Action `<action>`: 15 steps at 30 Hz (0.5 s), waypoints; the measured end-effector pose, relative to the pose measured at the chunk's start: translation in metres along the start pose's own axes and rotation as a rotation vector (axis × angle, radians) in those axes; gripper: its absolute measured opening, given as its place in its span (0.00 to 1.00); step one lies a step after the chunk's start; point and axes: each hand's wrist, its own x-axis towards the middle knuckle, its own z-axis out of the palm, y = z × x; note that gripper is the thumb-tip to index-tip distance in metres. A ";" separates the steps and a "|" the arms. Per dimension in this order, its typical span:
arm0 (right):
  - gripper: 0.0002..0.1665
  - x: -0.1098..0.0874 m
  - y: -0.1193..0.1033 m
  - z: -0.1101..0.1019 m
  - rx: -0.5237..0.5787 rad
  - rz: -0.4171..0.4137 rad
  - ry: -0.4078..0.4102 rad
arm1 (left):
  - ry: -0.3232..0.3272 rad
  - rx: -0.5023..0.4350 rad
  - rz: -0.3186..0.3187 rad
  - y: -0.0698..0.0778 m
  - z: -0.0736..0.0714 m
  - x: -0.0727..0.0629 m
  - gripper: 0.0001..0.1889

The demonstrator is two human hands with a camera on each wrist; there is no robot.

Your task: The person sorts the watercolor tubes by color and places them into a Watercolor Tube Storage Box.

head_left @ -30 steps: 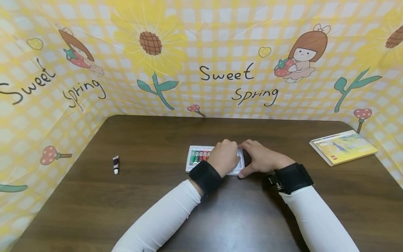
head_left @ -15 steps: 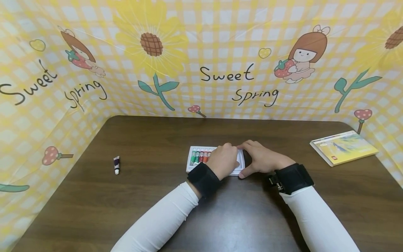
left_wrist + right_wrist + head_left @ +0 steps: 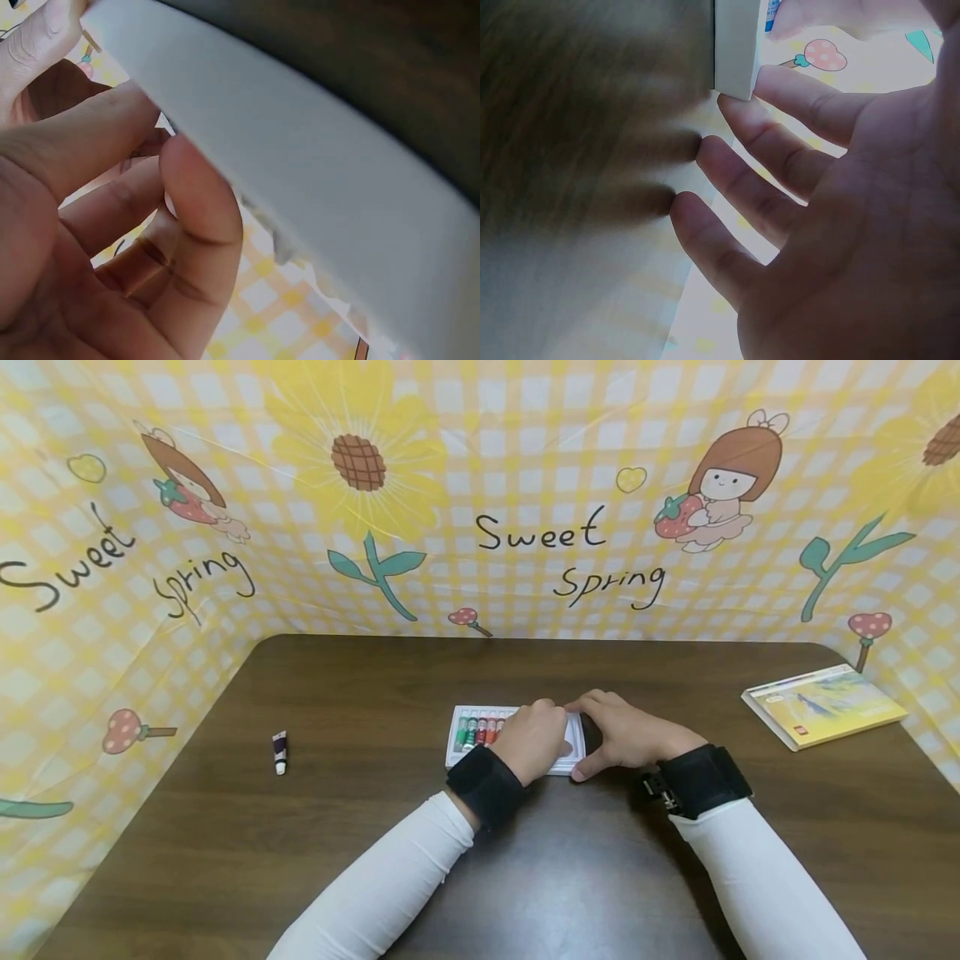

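In the head view, a white paint tray (image 3: 452, 752) holds a row of small coloured paint tubes (image 3: 482, 732). My left hand (image 3: 529, 742) reaches over it with curled fingers, which pinch a paint tube down in the tray. That tube is almost wholly hidden; only a dark bit shows beside the fingertips in the left wrist view. My right hand (image 3: 628, 735) holds the tray's right end, thumb at the near corner and index finger at the far side. In the right wrist view, its other fingertips rest at the tray's end and on the table. Part of a blue tube (image 3: 772, 15) shows there.
One dark purple tube with a white cap (image 3: 280, 753) lies alone on the left of the brown table (image 3: 375, 677). A yellow box (image 3: 825, 706) lies at the far right edge. Yellow checked cloth (image 3: 420, 410) hangs behind and at both sides.
My left hand shifts slightly early on, staying over the tray. My right hand keeps its place at the tray's end. The whole view moves a little with the head.
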 end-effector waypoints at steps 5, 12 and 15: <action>0.56 -0.001 -0.002 -0.001 0.003 0.001 -0.002 | -0.007 0.003 0.006 0.000 -0.001 0.000 0.17; 0.56 -0.002 -0.005 0.000 0.001 -0.013 0.001 | -0.003 -0.003 0.002 -0.001 0.000 -0.002 0.17; 0.56 -0.002 -0.005 -0.001 0.000 -0.012 0.006 | -0.009 0.011 0.014 0.000 -0.001 -0.003 0.17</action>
